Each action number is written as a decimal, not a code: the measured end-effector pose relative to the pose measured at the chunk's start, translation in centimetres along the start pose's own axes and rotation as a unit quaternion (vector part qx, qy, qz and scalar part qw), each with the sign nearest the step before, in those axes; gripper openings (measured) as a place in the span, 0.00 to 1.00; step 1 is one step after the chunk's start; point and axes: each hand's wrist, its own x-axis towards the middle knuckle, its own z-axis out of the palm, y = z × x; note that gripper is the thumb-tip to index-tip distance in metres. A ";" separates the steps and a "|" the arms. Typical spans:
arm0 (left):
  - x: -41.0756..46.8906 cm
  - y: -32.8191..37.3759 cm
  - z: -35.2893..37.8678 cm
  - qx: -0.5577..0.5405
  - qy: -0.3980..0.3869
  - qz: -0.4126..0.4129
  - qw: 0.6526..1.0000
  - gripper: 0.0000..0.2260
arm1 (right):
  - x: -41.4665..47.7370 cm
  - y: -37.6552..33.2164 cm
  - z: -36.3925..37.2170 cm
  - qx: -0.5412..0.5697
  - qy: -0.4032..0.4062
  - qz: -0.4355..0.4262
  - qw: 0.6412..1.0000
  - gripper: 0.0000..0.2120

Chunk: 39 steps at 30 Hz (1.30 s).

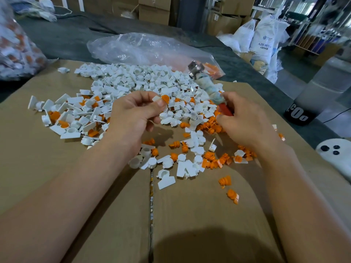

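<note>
— At the far left of the bench, item one: a clear plastic bag stuffed with white and orange parts (pixel 13 44). Purpose?
— Likely finished stock, set aside out of the way. Item two, on the flat brown cardboard sheet (pixel 57 168): a loose heap of small white plastic tag housings (pixel 129 80), spread wide for easy picking.
— Item three?
— The left hand (pixel 136 114), fingers curled, thumb and forefinger pinching one white housing with an orange plug seated in it (pixel 161 99). It is held up clear of the heap, plug facing the tool, apparently to be checked or struck.
— The tool?
— Item four: a small hammer with a metal head, rag-wrapped shaft and red handle (pixel 204 86), head raised and tilted away over the heap. The right hand (pixel 245 122) is closed round the red handle, low down. I judge this leaves room for a short tap.
— Item five?
— Ribbed orange plastic plugs (pixel 209 126), scattered under and beside the right hand, near for feeding.
— Far right?
— White woven resin sacks (pixel 266 38), on the floor, well apart.
</note>
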 end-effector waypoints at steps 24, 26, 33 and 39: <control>0.3 -0.1 0.1 -0.068 0.030 0.015 0.997 0.09 | -1.0 -1.8 0.7 0.037 -0.167 -0.058 0.984 0.21; 0.4 -0.1 0.1 -0.068 0.031 0.013 0.997 0.09 | -1.0 -1.9 0.7 0.030 -0.172 -0.064 0.983 0.22; 0.4 -0.2 -0.1 -0.073 0.022 0.004 0.997 0.09 | -1.2 -2.1 0.9 0.055 -0.182 -0.064 0.980 0.14; 0.4 -0.1 -0.1 -0.068 0.032 -0.004 0.997 0.11 | -1.5 -2.6 1.1 0.057 -0.142 -0.079 0.985 0.10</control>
